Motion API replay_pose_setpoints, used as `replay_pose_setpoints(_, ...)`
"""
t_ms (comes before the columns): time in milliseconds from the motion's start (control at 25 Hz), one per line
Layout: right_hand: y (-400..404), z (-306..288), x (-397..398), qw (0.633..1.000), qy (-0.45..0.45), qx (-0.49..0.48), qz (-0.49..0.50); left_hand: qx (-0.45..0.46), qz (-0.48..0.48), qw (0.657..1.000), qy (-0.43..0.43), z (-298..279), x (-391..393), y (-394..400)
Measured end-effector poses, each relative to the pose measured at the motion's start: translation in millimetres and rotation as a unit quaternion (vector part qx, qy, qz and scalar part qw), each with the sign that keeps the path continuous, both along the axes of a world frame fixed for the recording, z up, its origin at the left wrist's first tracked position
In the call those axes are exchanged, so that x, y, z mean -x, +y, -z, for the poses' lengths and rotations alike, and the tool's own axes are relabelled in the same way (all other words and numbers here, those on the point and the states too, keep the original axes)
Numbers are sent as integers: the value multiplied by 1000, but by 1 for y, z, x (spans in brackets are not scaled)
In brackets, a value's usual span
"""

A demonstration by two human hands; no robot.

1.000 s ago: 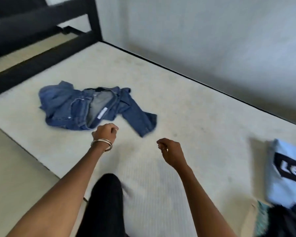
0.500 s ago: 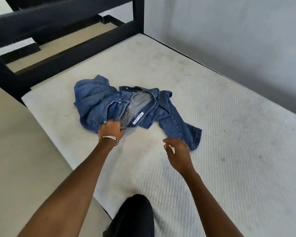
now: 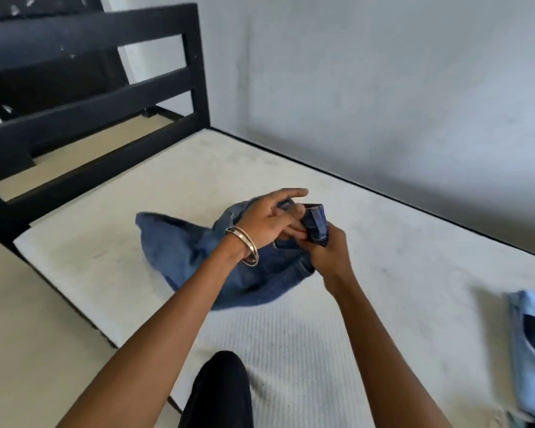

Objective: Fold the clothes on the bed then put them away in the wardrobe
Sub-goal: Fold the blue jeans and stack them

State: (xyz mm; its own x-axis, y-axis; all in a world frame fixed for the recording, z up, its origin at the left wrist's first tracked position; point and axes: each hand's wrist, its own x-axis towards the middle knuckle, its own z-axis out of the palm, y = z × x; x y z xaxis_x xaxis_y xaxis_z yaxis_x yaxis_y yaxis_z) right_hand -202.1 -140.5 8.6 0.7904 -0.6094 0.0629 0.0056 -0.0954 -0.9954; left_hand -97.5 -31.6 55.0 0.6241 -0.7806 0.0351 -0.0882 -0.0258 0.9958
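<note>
Head view: denim jacket [image 3: 198, 257] bunched on the bed [image 3: 383, 273] near the black footboard [image 3: 90, 97]. Both hands on it: right hand [image 3: 328, 254] grips the sleeve cuff, left hand [image 3: 269, 220] pinches the same cuff, index finger out straight. Folded light-blue shirt [image 3: 528, 335] well apart at right edge.

Soft, even daylight is seen; the blue denim garment [image 3: 198, 257] is motion-blurred, and edges are bowed by wide-angle distortion.
</note>
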Motion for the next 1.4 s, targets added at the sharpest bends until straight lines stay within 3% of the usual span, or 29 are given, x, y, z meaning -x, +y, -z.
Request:
replay_pose_setpoints(120, -42, -46, 60, 998, -43, 35, 35, -12, -163, 972, -169, -10, 7, -8)
replay_pose_setpoints(200, -65, -88, 100, 996, -65, 55, 13, -123, -95, 955, -253, -12, 9, -15)
replay_pose_setpoints(320, -84, -156, 144, 989, -99, 101, -38, -262, 79, 926, -258, -4, 14, -31)
replay_pose_setpoints(480, -99, -236, 203, 973, -215, 80, -10, -214, 122, 910, -333, -7, 36, -66)
replay_pose_setpoints(600, -127, -260, 231, 963, -257, 53, 68, -30, 150, 959, -240, -28, 76, -91)
replay_pose_setpoints(680, -141, -259, 240, 957, -269, 35, 107, 67, 119, 970, -202, -49, 94, -104)
replay_pose_setpoints(760, -146, -255, 252, 954, -267, 22, 134, 76, 107, 975, -182, -70, 102, -113)
replay_pose_setpoints(840, -149, -250, 260, 953, -273, 8, 131, 22, 197, 965, -171, -75, 98, -121)
replay_pose_setpoints(960, -147, -262, 270, 957, -281, 2, 69, -82, 262, 916, -294, -67, 101, -126)
replay_pose_setpoints(1040, -152, -277, 272, 960, -276, 14, 37, -39, 226, 921, -314, -64, 108, -135)
replay_pose_setpoints(1120, -160, -291, 275, 954, -298, 24, 23, 4, 198, 943, -268, -74, 125, -144)
replay_pose_setpoints(1280, -177, -300, 292, 949, -312, 7, 34, 101, 144, 982, -72, -120, 158, -141)
replay_pose_setpoints(1400, -189, -296, 309, 953, -250, 49, 162, 162, 52, 983, -64, -145, 146, -135)
